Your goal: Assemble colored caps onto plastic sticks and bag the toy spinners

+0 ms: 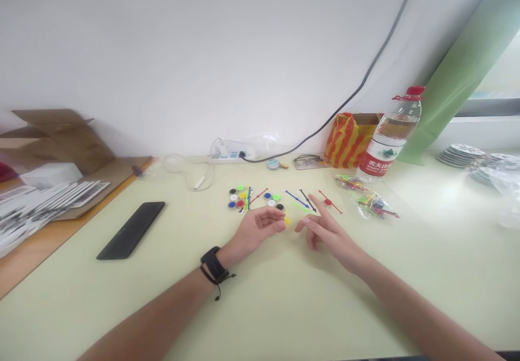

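Observation:
My left hand, with a black watch on its wrist, is closed in a pinch at a small yellow plastic piece, partly hidden by the fingertips. Just right of it, my right hand has its fingers apart and holds nothing visible. Beyond its fingertips lie a blue arrow, a black arrow and a light green arrow. A red arrow with a round red disc is to their right. Past my left hand are small discs, including a blue disc and a white disc.
Another cluster of coloured discs and arrows lies farther left. Bagged pieces sit by a water bottle and striped bag at right. A black flat case lies left; a power strip is at the wall.

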### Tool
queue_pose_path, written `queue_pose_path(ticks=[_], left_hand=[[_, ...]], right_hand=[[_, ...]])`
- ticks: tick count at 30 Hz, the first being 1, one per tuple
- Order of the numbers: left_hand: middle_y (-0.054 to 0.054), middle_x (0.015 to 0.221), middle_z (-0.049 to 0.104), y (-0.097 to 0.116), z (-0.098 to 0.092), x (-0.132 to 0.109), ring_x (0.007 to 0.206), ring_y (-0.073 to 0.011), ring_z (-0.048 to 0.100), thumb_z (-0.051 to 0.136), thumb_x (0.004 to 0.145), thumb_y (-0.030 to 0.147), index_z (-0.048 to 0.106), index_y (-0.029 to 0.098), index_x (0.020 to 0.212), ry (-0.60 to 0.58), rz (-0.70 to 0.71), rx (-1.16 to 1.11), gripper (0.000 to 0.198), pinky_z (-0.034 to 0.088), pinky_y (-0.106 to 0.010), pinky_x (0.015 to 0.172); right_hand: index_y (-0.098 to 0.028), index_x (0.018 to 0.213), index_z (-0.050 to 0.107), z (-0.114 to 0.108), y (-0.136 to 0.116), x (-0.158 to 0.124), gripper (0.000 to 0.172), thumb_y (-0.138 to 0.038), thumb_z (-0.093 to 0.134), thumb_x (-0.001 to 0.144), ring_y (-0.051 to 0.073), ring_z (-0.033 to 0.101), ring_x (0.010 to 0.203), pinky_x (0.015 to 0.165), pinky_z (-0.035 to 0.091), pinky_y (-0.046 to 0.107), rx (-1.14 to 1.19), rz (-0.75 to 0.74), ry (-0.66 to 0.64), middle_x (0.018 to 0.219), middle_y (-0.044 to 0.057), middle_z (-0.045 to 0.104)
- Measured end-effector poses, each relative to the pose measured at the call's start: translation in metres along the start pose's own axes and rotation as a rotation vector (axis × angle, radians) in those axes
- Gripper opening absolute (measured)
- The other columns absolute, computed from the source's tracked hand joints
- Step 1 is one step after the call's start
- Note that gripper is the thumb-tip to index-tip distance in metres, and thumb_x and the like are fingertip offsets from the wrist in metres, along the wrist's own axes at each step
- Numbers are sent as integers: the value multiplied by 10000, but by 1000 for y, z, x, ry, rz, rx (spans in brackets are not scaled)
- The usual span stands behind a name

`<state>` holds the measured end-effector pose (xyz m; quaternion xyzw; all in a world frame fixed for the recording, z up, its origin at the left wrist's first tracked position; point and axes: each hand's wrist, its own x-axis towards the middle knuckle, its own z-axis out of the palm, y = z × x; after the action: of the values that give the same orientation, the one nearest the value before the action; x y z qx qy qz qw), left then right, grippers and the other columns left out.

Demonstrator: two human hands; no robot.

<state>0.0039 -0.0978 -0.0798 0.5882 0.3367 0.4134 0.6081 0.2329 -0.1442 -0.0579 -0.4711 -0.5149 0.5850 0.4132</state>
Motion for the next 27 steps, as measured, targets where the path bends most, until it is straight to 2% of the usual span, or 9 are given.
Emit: queue_pose_path(ticks=[1, 2, 4, 6, 9, 11, 13, 19, 27], left_hand=[[-79, 1009, 748, 0, 0, 0, 911, -182, 707, 862, 812, 355, 750, 153, 1043, 12, 1, 9, 326, 575, -337, 902], [-80, 1004, 749, 1, 1, 0, 911, -183, 708, 865, 807, 357, 751, 151, 1040, 23, 1, 18, 331, 577, -336, 900], [-81, 999, 750, 2, 1, 0, 919, -189, 709, 867, 803, 364, 750, 149, 1037, 41, 3, 31, 338, 579, -334, 899], [-83, 1000, 750, 2, 2, 0, 932, -196, 710, 866, 803, 373, 749, 148, 1041, 42, 2, 33, 347, 581, -338, 900], [-87, 1015, 749, 1, 1, 0, 947, -203, 712, 857, 813, 379, 745, 149, 1052, 25, 0, 41, 351, 581, -347, 912], [-87, 1032, 747, 1, 0, 0, 956, -203, 711, 849, 823, 379, 745, 152, 1060, 17, -1, 55, 344, 578, -348, 920], [-87, 1046, 743, 1, 0, 0, 962, -202, 710, 842, 832, 382, 745, 156, 1065, 16, -1, 59, 339, 578, -344, 919], [-88, 1049, 742, 2, -1, 0, 957, -196, 709, 831, 844, 387, 743, 158, 1079, 15, 0, 75, 340, 573, -333, 908], [-101, 1067, 753, 4, 0, -2, 977, -221, 727, 825, 848, 397, 736, 156, 1096, -2, -9, 73, 357, 580, -351, 906]], right_hand=[[-245, 1082, 700, -1, 1, 0, 405, -612, 599, 946, 122, 502, 558, 560, 426, 294, 40, 47, -27, 841, 12, 684], [-211, 872, 713, -2, 2, 0, 465, -636, 548, 962, 115, 445, 510, 519, 373, 287, 79, 100, -92, 706, 6, 624], [-191, 528, 575, -7, 1, 2, 682, -667, 432, 995, 106, 327, 457, 487, 276, 292, 165, 169, -273, 499, -12, 422], [-195, 437, 483, -11, 0, 5, 753, -674, 373, 1008, 106, 281, 455, 494, 244, 298, 257, 174, -381, 456, -18, 320], [-182, 613, 598, -15, -3, 9, 664, -684, 392, 995, 96, 330, 451, 493, 244, 289, 342, 173, -337, 579, 8, 517], [-187, 785, 650, -15, -4, 10, 589, -684, 408, 990, 92, 386, 453, 485, 255, 282, 334, 189, -326, 764, 42, 669], [-195, 886, 659, -14, -4, 10, 542, -673, 425, 990, 92, 423, 464, 484, 284, 280, 296, 178, -326, 925, 70, 734], [-208, 956, 652, -15, -2, 8, 491, -650, 442, 994, 89, 467, 492, 518, 364, 281, 214, 166, -303, 1181, 100, 746], [-219, 1003, 668, -13, -2, 8, 460, -646, 500, 972, 93, 512, 532, 561, 428, 296, 119, 152, -229, 1251, 96, 727]])
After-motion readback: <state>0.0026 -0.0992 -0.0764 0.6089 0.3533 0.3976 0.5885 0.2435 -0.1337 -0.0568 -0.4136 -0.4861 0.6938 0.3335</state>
